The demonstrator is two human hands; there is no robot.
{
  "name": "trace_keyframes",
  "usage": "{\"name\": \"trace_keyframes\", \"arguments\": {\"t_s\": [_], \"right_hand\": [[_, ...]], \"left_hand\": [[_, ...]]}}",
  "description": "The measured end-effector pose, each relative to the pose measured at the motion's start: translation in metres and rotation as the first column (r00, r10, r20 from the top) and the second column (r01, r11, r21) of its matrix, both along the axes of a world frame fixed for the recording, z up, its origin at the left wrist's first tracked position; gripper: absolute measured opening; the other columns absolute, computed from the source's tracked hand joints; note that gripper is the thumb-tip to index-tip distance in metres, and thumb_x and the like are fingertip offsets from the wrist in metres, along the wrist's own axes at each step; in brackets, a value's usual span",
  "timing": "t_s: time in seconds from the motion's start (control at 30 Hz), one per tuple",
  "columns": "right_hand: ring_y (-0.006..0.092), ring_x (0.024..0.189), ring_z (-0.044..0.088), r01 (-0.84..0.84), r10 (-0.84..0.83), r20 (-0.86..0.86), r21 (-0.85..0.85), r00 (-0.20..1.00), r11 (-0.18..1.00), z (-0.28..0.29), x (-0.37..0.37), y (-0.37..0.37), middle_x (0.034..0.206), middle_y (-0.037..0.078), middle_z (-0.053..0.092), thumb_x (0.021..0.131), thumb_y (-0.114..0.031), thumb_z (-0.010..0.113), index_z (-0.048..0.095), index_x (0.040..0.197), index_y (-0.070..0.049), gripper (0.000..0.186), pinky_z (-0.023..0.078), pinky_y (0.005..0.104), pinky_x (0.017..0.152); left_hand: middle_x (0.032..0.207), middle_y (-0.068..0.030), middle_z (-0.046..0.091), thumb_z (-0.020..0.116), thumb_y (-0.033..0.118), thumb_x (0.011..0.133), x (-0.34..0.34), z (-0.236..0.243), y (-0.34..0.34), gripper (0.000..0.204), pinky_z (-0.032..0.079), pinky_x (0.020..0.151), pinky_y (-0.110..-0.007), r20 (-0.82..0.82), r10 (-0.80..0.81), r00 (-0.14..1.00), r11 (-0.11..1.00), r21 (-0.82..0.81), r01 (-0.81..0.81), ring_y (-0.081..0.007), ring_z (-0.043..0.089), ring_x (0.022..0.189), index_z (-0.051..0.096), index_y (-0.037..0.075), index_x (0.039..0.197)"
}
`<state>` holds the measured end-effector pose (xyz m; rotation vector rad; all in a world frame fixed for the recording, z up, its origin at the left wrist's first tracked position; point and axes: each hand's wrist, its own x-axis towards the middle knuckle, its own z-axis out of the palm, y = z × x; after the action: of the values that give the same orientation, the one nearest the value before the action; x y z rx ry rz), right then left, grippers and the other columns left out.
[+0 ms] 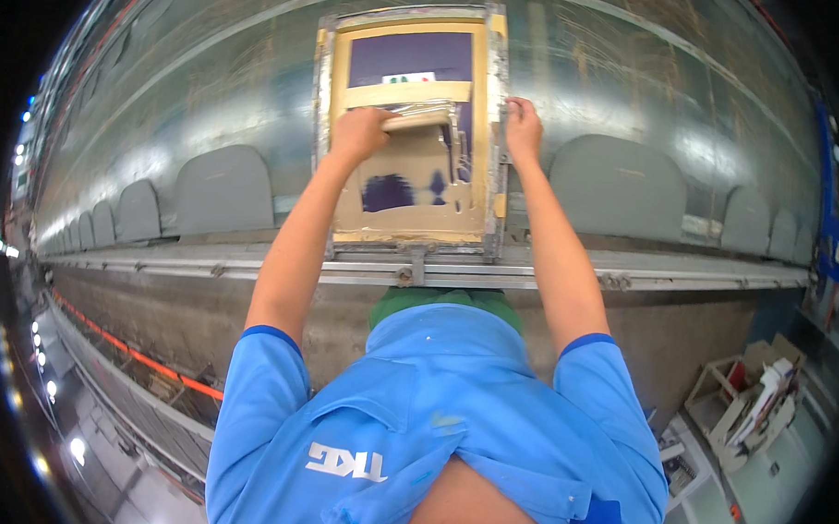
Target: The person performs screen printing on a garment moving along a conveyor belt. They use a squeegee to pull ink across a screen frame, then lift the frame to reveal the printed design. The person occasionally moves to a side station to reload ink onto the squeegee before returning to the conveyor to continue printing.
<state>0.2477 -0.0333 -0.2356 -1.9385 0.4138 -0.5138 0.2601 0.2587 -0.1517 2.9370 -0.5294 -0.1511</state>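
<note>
A screen printing frame (492, 172) lies on the long table in front of me, with yellowish tape inside its worn metal edges. Its mesh (408, 58) is dark purple at the far end. Beige ink (414, 156) coats much of the nearer part, leaving dark patches. My left hand (359, 135) is closed round the left end of a squeegee (417, 122), which lies across the inked mesh. At the frame's right edge is my right hand (524, 129), its fingers curled closed against the rim; the fingertips are partly hidden.
Rounded grey panels (223, 190) stand in a row along the table's near side, left and right of the frame. A metal rail (567, 269) runs along the near edge. A cart with assorted items (747, 403) stands behind me at lower right.
</note>
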Motion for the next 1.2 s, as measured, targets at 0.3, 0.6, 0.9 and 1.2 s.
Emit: {"name": "trace_keyframes", "arguments": {"t_s": [0.3, 0.6, 0.9, 1.2], "right_hand": [[0.0302, 0.071, 0.064, 0.033, -0.032, -0.014, 0.061, 0.999, 0.998, 0.0, 0.016, -0.028, 0.075, 0.015, 0.067, 0.097, -0.023, 0.056, 0.067, 0.104, -0.007, 0.02, 0.049, 0.0411, 0.071], [0.0403, 0.092, 0.065, -0.062, 0.06, 0.024, 0.07, 0.998, 0.996, -0.019, 0.016, 0.011, 0.096, 0.021, 0.069, 0.096, -0.021, 0.055, 0.066, 0.105, -0.007, 0.02, 0.05, 0.0444, 0.081], [0.0332, 0.098, 0.065, -0.077, 0.079, -0.018, 0.083, 0.997, 0.994, -0.028, 0.01, -0.005, 0.1, 0.016, 0.071, 0.094, -0.021, 0.057, 0.07, 0.104, -0.008, 0.02, 0.049, 0.0392, 0.088], [0.0267, 0.091, 0.067, -0.042, 0.046, -0.138, 0.029, 0.989, 0.999, 0.01, -0.029, -0.033, 0.094, 0.015, 0.071, 0.097, -0.021, 0.054, 0.068, 0.106, -0.007, 0.022, 0.05, 0.0383, 0.082]], "left_hand": [[0.119, 0.0034, 0.068, 0.064, -0.003, 0.07, -0.111, -0.067, -0.028, 0.056, 0.043, 0.087, -0.041, 0.354, -0.119, 0.928, 0.989, -0.038, 0.141, -0.0205, 0.063, 0.11, 0.069, 0.022, 0.12], [0.096, -0.0124, 0.072, 0.069, 0.008, 0.073, 0.001, -0.027, 0.007, 0.049, 0.053, 0.078, -0.044, 0.158, 0.041, 0.987, 0.999, -0.017, -0.038, -0.0322, 0.068, 0.089, 0.071, 0.029, 0.117], [0.121, 0.0028, 0.069, 0.061, -0.004, 0.072, -0.153, -0.067, 0.007, 0.05, 0.044, 0.08, -0.038, 0.354, -0.147, 0.923, 0.986, -0.025, 0.167, -0.0167, 0.064, 0.106, 0.069, 0.016, 0.117], [0.129, 0.0024, 0.065, 0.066, 0.001, 0.067, -0.21, -0.061, -0.034, 0.06, 0.044, 0.086, -0.039, 0.214, -0.032, 0.976, 0.979, -0.192, 0.074, -0.0228, 0.06, 0.116, 0.065, 0.019, 0.124]]}}
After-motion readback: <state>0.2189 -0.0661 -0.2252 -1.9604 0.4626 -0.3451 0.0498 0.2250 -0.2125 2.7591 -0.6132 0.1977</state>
